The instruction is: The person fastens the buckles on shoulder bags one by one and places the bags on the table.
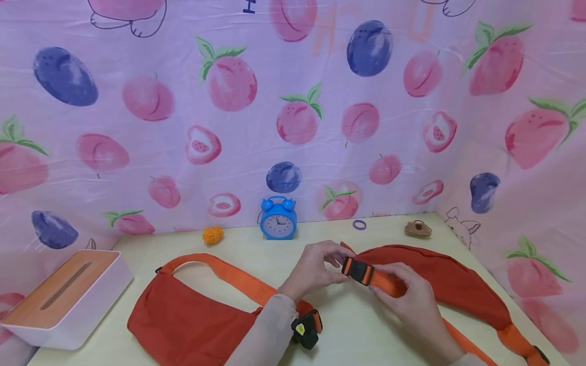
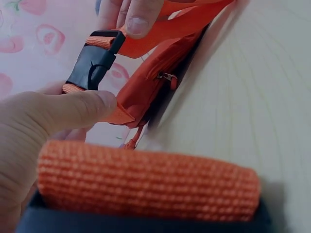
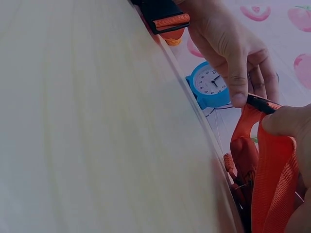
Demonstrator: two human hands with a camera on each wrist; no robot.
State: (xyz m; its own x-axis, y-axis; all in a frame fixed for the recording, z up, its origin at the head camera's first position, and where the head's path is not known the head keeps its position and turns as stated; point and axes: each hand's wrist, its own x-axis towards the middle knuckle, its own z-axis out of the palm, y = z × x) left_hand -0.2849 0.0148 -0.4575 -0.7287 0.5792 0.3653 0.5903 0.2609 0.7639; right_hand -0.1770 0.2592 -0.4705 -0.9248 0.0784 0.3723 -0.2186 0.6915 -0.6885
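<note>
A black side-release buckle (image 1: 358, 271) on orange webbing is fastened and held up over the table between both hands. My left hand (image 1: 316, 269) pinches the buckle's left end between thumb and fingers. At the other end, my right hand (image 1: 409, 297) grips the orange strap (image 1: 386, 281), its thumb close to the buckle. The strap belongs to a red waist bag (image 1: 448, 277) lying behind and right of my right hand. In the left wrist view, a zipper pull (image 2: 170, 79) hangs on that bag. The right wrist view shows the buckle (image 3: 262, 103) edge-on between the hands.
A red shoulder bag (image 1: 192, 320) with an orange strap lies left, partly under my left sleeve. A white tissue box (image 1: 87, 300) with a wooden lid stands far left. Along the back are an orange ball (image 1: 212, 235), blue alarm clock (image 1: 278, 222), purple ring (image 1: 359, 224) and brown item (image 1: 417, 229).
</note>
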